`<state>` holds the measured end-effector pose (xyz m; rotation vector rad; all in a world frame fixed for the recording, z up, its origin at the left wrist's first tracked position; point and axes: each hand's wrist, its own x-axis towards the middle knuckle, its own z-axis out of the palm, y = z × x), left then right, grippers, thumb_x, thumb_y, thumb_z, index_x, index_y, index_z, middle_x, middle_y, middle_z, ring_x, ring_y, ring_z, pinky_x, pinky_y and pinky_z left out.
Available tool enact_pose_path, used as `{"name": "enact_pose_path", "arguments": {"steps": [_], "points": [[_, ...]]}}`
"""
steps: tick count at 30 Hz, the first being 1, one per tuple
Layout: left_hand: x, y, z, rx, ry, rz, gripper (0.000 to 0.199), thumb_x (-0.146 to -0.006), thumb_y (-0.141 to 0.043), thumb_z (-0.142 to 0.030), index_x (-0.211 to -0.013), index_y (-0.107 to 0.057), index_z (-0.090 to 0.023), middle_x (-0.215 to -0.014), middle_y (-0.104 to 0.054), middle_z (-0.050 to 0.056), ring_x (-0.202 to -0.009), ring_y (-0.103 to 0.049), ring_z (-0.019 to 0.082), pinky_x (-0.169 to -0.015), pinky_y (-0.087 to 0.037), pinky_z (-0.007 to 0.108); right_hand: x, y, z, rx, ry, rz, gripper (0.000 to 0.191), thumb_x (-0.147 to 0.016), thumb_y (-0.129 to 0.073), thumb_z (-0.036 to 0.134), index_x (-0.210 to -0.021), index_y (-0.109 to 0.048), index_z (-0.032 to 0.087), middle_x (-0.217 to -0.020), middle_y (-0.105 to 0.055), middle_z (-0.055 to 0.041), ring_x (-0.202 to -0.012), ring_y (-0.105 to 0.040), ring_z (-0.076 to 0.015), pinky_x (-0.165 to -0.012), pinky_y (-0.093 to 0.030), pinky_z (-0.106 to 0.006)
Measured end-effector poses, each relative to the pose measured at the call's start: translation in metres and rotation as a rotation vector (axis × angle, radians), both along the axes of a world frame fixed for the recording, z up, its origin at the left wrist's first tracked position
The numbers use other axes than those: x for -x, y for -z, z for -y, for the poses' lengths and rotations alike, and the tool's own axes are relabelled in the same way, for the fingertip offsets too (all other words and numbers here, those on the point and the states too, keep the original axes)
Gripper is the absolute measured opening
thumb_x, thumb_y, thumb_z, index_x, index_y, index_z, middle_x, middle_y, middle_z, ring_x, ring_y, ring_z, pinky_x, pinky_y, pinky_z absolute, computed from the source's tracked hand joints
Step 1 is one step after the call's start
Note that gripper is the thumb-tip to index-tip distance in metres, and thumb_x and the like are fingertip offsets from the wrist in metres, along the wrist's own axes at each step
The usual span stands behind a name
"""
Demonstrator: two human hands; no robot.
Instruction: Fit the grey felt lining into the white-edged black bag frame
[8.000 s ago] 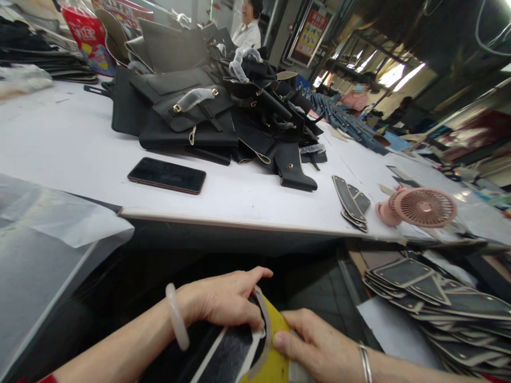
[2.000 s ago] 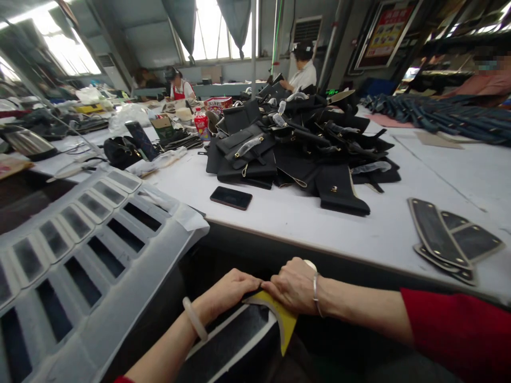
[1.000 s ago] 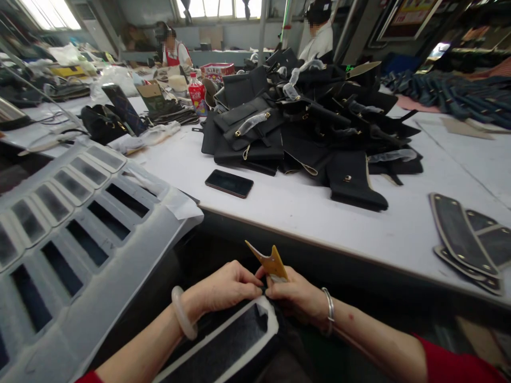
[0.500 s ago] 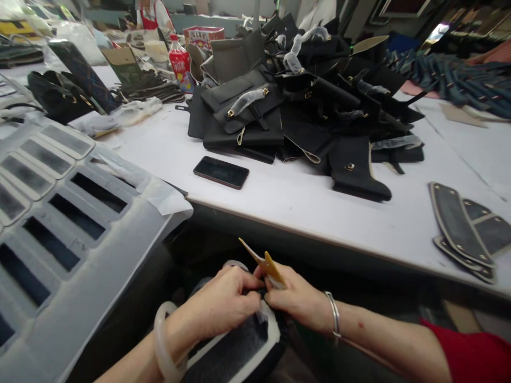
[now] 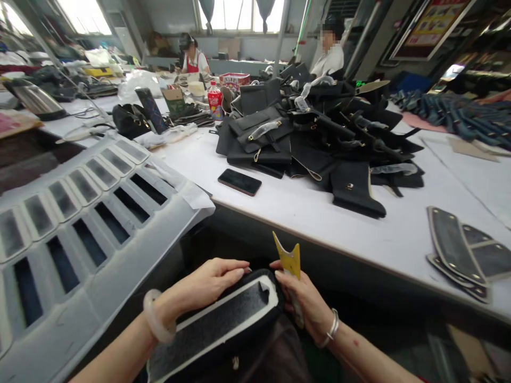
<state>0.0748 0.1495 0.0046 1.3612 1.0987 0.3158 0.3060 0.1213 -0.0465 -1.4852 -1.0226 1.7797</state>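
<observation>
A black bag (image 5: 239,340) rests on my lap, its long end panel (image 5: 215,319) facing up with a whitish border. Along the far edge of that panel lies my left hand (image 5: 213,282), fingers stretched out and flat on the bag. My right hand (image 5: 305,300) is at the bag's right end, closed around a yellow scraper (image 5: 292,259) with a notched, two-pointed top that sticks up above the fingers. Its lower end shows below the palm. The fingertips of my right hand are close to the bag's rounded corner and partly hidden.
A white table (image 5: 279,213) bears a phone (image 5: 239,182), a heap of black bags (image 5: 315,133) and several dark bordered pieces (image 5: 459,244). At left, a pale-covered board (image 5: 131,255) holds rows of dark panels. Two people sit farther back, near a red bottle (image 5: 214,101).
The view has tilted up. My hands have moved apart: the left now lies flat along the panel's edge, the right has shifted right with the scraper, uncovering the panel's end.
</observation>
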Motion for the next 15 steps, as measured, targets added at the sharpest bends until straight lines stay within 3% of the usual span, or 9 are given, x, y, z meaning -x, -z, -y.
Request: {"name": "enact_pose_path", "arguments": {"steps": [4, 8, 10, 12, 15], "points": [[0.054, 0.002, 0.034, 0.018, -0.309, -0.04, 0.053, -0.089, -0.053, -0.059, -0.127, -0.064, -0.024, -0.131, -0.065, 0.005, -0.125, -0.055, 0.028, -0.114, -0.032, 0.04, 0.005, 0.007, 0.011, -0.14, 0.051, 0.045, 0.051, -0.075, -0.062, 0.063, -0.099, -0.058, 0.018, -0.082, -0.058, -0.003, -0.075, -0.056, -0.0187, -0.066, -0.046, -0.03], [0.087, 0.021, 0.087, 0.026, -0.778, 0.174, 0.052, -0.088, -0.055, -0.059, -0.126, -0.064, -0.024, -0.137, -0.061, 0.005, -0.135, -0.045, 0.026, -0.121, -0.02, 0.041, 0.011, 0.016, 0.017, -0.302, 0.1, 0.15, 0.051, -0.077, -0.06, 0.067, -0.099, -0.059, 0.021, -0.089, -0.06, -0.0053, -0.084, -0.056, -0.023, -0.077, -0.046, -0.033], [0.086, 0.036, 0.118, 0.011, -1.0, 0.326, 0.056, -0.085, -0.058, -0.062, -0.122, -0.067, -0.021, -0.136, -0.06, 0.007, -0.137, -0.043, 0.026, -0.121, -0.021, 0.041, 0.011, 0.022, 0.02, -0.353, 0.128, 0.229, 0.051, -0.079, -0.056, 0.068, -0.101, -0.057, 0.022, -0.09, -0.061, -0.0054, -0.084, -0.056, -0.024, -0.076, -0.046, -0.034], [0.075, 0.051, 0.142, 0.024, -1.138, 0.443, 0.06, -0.086, -0.055, -0.065, -0.121, -0.067, -0.018, -0.137, -0.06, 0.01, -0.137, -0.043, 0.028, -0.12, -0.023, 0.042, 0.009, 0.031, 0.021, -0.39, 0.129, 0.345, 0.053, -0.078, -0.055, 0.069, -0.103, -0.057, 0.022, -0.094, -0.063, -0.0064, -0.087, -0.059, -0.026, -0.074, -0.049, -0.035], [0.052, 0.069, 0.161, 0.071, -1.207, 0.51, 0.063, -0.091, -0.042, -0.067, -0.124, -0.064, -0.018, -0.129, -0.065, 0.011, -0.125, -0.055, 0.031, -0.108, -0.039, 0.047, 0.005, 0.042, 0.018, -0.388, 0.112, 0.48, 0.06, -0.074, -0.053, 0.073, -0.106, -0.058, 0.022, -0.101, -0.065, -0.0085, -0.099, -0.06, -0.0316, -0.081, -0.05, -0.04]]}}
